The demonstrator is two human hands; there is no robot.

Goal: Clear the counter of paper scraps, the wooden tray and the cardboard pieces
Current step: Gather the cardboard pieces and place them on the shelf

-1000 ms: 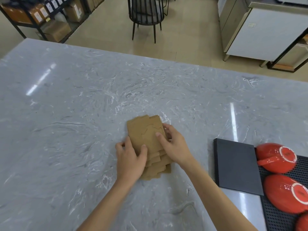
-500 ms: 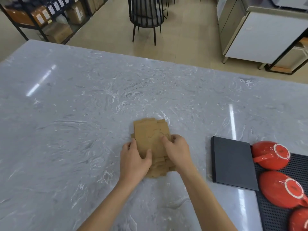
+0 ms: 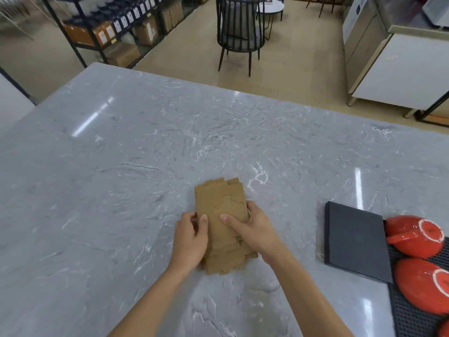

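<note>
A stack of brown cardboard pieces [image 3: 220,203] lies on the grey marble counter [image 3: 121,178], near its front middle. My left hand [image 3: 190,237] grips the stack's left edge, thumb on top. My right hand [image 3: 252,227] holds the right edge, with the thumb pressed on the top sheet. The top sheet has a jagged cut outline. The lower sheets stick out unevenly toward me. No wooden tray or paper scraps are in view.
A flat black board [image 3: 354,239] lies on the counter to the right of the stack. Beyond it, red upturned bowls [image 3: 413,235] sit on a black perforated mat [image 3: 413,319]. A black chair [image 3: 239,32] and storage shelves [image 3: 116,27] stand past the counter's far edge.
Both hands have squared the cardboard stack between them and shifted their grip slightly along its sides. The view has tilted up, showing more of the room.
</note>
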